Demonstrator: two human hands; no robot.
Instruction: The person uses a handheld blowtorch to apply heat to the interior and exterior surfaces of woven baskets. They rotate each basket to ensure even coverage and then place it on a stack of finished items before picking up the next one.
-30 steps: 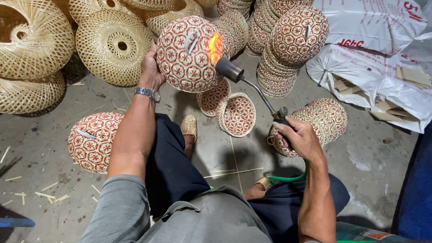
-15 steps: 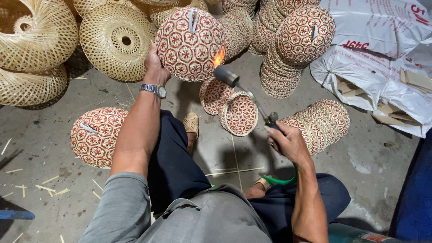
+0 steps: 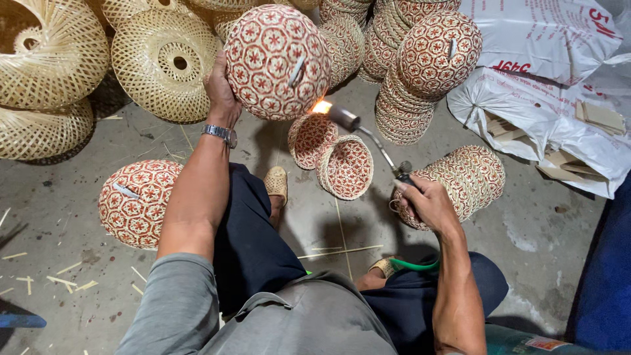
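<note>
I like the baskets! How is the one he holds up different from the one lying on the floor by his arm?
The held basket is up in the left hand, with the torch flame at its edge; the floor basket lies on the concrete, untouched. Both are round, woven, with red patterning.

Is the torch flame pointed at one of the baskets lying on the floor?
No: the flame plays on the lower edge of the red patterned basket that the left hand holds up, while the right hand grips the torch.

White woven sacks (image 3: 545, 72) with red print, upper right, on concrete floor (image 3: 539, 256)
</note>
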